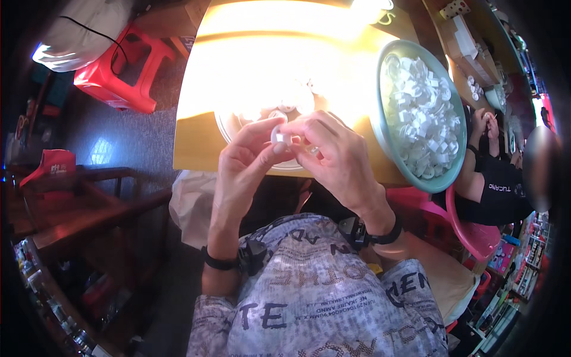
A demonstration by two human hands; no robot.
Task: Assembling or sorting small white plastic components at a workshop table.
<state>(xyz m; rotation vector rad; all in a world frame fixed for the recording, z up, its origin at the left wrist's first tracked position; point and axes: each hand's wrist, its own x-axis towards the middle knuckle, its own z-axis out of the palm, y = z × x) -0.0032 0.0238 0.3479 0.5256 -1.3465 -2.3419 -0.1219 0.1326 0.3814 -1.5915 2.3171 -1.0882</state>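
1. While both hands meet above the plate (229, 132), left hand (241, 163) pinches a small white cap (279, 138).
2. Right hand (333, 157) fingertips clamp the same cap.
3. Teal bowl (443, 181) of white parts sits right of the plate.

Cardboard boxes (470, 44) at upper right, tan and flat-sided, beyond the bowl rim. Small colourful packages (523, 262) stacked along the lower right edge (pinks, reds, whites; too blurred for shape). Red sign or bag with white lettering (56, 168) at far left.
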